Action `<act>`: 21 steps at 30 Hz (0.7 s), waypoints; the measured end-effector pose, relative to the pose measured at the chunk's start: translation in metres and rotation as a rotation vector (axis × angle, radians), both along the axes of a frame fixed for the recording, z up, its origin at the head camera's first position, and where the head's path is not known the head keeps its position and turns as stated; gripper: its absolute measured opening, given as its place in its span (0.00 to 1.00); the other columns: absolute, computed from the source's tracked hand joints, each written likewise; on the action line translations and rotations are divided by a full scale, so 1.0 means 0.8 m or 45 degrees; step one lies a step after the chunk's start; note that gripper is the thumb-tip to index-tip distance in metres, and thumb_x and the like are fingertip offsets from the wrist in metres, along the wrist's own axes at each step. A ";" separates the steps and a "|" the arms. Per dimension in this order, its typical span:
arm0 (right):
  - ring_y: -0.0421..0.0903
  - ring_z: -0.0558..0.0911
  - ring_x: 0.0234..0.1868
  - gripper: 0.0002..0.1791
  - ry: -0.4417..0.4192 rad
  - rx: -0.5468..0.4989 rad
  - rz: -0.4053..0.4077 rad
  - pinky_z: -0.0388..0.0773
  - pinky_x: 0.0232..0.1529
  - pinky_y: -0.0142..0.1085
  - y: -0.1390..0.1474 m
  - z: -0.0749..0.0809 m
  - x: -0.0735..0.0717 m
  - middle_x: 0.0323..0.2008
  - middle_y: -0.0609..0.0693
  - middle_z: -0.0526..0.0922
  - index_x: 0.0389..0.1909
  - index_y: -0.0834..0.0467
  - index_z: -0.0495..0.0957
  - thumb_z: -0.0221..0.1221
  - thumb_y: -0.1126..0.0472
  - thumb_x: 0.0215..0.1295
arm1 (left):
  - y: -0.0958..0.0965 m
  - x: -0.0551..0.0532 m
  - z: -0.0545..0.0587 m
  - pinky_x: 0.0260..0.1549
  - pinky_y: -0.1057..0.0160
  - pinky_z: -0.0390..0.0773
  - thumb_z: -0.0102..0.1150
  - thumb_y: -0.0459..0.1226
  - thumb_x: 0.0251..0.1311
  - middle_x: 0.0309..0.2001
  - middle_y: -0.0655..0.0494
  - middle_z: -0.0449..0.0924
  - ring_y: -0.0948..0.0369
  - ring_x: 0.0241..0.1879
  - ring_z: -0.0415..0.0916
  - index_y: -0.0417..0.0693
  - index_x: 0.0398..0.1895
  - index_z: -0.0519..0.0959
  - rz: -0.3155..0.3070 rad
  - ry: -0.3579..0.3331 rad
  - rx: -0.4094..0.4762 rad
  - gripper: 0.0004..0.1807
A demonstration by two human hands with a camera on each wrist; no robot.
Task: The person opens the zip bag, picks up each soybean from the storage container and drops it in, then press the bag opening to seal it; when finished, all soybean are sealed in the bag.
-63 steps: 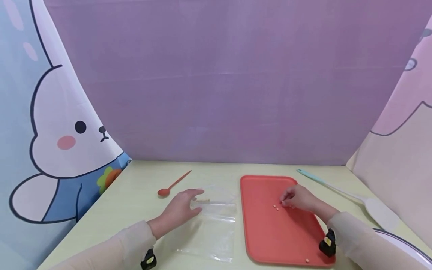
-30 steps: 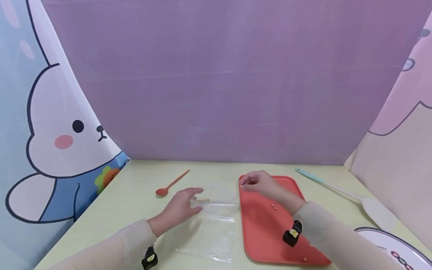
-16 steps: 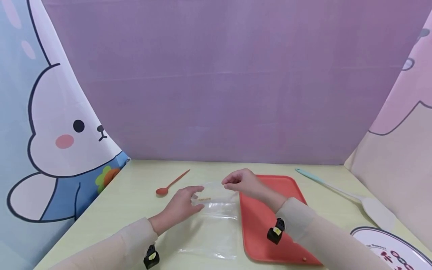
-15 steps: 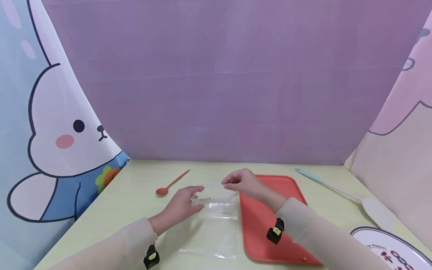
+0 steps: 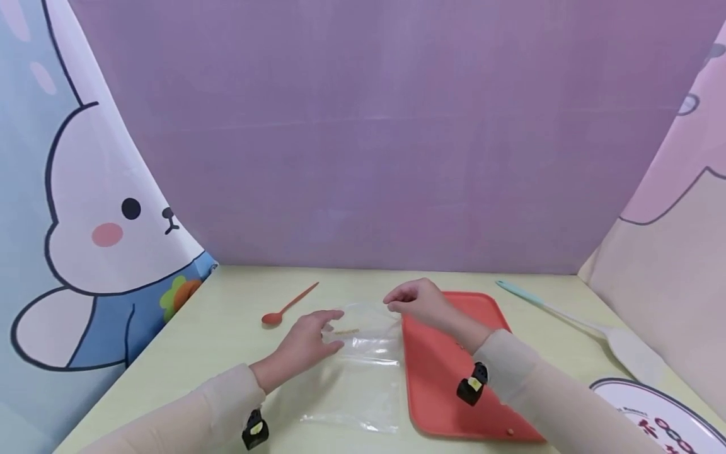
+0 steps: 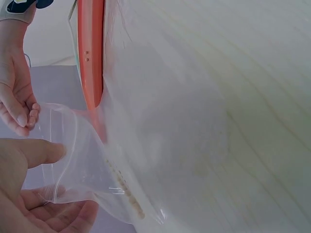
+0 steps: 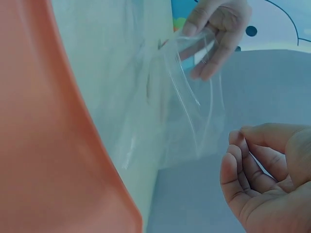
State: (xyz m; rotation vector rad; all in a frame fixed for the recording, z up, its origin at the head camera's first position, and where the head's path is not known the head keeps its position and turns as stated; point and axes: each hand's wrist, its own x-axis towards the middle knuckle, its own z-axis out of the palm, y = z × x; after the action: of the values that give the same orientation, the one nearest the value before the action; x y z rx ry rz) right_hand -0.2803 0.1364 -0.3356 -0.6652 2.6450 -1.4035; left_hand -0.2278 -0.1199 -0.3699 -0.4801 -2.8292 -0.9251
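A clear zip bag (image 5: 363, 384) lies on the table, its mouth end raised. My left hand (image 5: 303, 350) grips the bag's mouth at the left, thumb on one side and fingers on the other. In the left wrist view, a row of small tan beans (image 6: 127, 191) lies inside the bag. My right hand (image 5: 422, 302) hovers by the bag's far right corner, thumb and index fingertips together, other fingers curled; nothing shows between them. In the right wrist view its fingertips (image 7: 237, 137) are close beside the bag's edge. The red tray (image 5: 442, 403) lies under the right forearm.
Loose beans lie on the tray, one near its front edge (image 5: 510, 432). A red spoon (image 5: 272, 319) is at the back left. A spatula with a teal handle (image 5: 518, 291) lies to the right, beyond a white printed plate (image 5: 629, 397). A purple cloth (image 5: 363, 139) hangs behind.
My right hand has moved left from over the tray to the bag's corner, then slightly back right. My left hand keeps its grip on the bag.
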 end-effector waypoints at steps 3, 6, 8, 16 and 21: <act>0.43 0.80 0.35 0.07 0.010 0.025 -0.043 0.79 0.36 0.36 0.012 0.004 0.000 0.34 0.48 0.86 0.39 0.55 0.86 0.63 0.61 0.63 | -0.002 0.000 0.000 0.43 0.54 0.83 0.71 0.35 0.51 0.57 0.48 0.79 0.53 0.47 0.81 0.43 0.61 0.75 -0.001 0.000 0.006 0.31; 0.43 0.81 0.37 0.07 0.017 0.061 -0.083 0.80 0.39 0.38 0.027 0.006 -0.001 0.36 0.49 0.86 0.39 0.54 0.86 0.62 0.60 0.63 | -0.004 0.001 0.000 0.45 0.54 0.83 0.71 0.35 0.51 0.57 0.48 0.79 0.53 0.47 0.81 0.44 0.61 0.75 0.013 0.002 0.004 0.31; 0.44 0.81 0.39 0.07 0.011 0.087 -0.102 0.80 0.40 0.39 0.039 0.007 -0.001 0.38 0.49 0.86 0.40 0.53 0.86 0.62 0.59 0.64 | -0.005 0.001 -0.001 0.46 0.54 0.83 0.71 0.35 0.51 0.57 0.48 0.79 0.52 0.47 0.81 0.44 0.61 0.75 0.017 0.017 -0.013 0.31; 0.46 0.81 0.44 0.08 -0.031 0.154 -0.142 0.81 0.45 0.43 0.087 -0.003 0.000 0.41 0.52 0.85 0.41 0.58 0.84 0.61 0.60 0.65 | -0.006 0.005 -0.003 0.49 0.53 0.82 0.71 0.36 0.51 0.57 0.47 0.79 0.52 0.47 0.82 0.44 0.60 0.75 0.016 0.079 -0.070 0.31; 0.47 0.82 0.42 0.08 -0.027 0.199 -0.153 0.82 0.46 0.48 0.113 -0.018 0.004 0.39 0.53 0.85 0.40 0.62 0.83 0.62 0.62 0.64 | -0.005 0.006 -0.004 0.48 0.53 0.82 0.71 0.36 0.50 0.57 0.47 0.79 0.52 0.46 0.82 0.44 0.60 0.75 0.009 0.104 -0.069 0.31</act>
State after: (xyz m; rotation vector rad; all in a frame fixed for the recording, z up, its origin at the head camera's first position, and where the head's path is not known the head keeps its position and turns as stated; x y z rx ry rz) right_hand -0.2773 0.2270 -0.3501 -0.4797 2.7827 -1.2057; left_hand -0.2229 -0.1239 -0.3730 -0.5025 -2.7863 -0.8103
